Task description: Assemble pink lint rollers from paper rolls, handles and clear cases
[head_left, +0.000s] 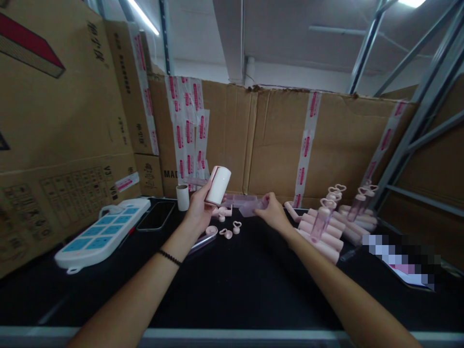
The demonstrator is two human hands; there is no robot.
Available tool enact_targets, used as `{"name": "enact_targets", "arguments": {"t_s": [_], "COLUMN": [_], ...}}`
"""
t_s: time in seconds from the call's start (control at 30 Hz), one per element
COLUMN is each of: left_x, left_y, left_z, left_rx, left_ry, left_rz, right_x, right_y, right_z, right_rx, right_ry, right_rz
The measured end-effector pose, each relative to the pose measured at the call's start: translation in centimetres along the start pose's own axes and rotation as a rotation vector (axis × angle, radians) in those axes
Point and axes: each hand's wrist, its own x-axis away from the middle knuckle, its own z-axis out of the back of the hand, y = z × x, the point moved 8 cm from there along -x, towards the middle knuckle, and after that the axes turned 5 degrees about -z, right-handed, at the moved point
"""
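Note:
My left hand (200, 205) is closed around a white roll (219, 185), tilted slightly to the right and raised above the black table (232, 290). Farther right, my right hand (272, 211) has its fingers bent together at the edge of a translucent lilac plastic piece (248, 209); its exact shape is hard to make out. Below the left hand lie a round pink cap (211, 231) and pink heart-shaped loop caps (237, 227). A shiny lilac tube (201, 243) lies partly behind the left wrist.
A white power strip (103, 234) and a dark phone (156, 215) lie at left, near a small upright white cylinder (182, 197). Stacked pink tubes (322, 232) and upright clear tubes with heart loops (321, 224) stand at right. Cardboard (275, 140) walls the back.

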Motion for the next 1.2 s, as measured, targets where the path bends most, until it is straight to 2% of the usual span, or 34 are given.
{"name": "enact_targets", "arguments": {"t_s": [0.1, 0.2, 0.3, 0.47, 0.57, 1.0, 1.2], "left_x": [0.0, 0.3, 0.8, 2.0, 2.3, 2.1, 2.5], "left_y": [-0.1, -0.3, -0.7, -1.6, -1.8, -1.6, -1.4], "left_z": [-0.2, -0.6, -1.5, -3.1, -3.3, -3.1, -3.4], "left_rx": [-0.035, -0.089, -0.126, -0.239, -0.274, -0.307, -0.290], "left_ry": [-0.021, -0.060, -0.148, -0.326, -0.379, -0.409, -0.406], "left_rz": [-0.035, -0.069, -0.056, 0.006, 0.015, 0.025, 0.020], "right_x": [1.0, 2.4, 3.6, 4.4, 4.5, 4.8, 4.8], "right_y": [-1.8, -3.8, -5.4, -6.2, -6.1, -6.3, -6.2], "right_z": [1.6, 1.4, 0.7, 1.2, 1.5, 2.6, 2.5], "right_rx": [-0.362, -0.772, -0.940, -0.941, -0.946, -0.877, -0.870], "right_ry": [0.070, -0.073, -0.198, -0.188, -0.175, -0.075, -0.083], "right_rz": [0.127, 0.193, 0.180, 0.189, 0.180, 0.206, 0.226]}}
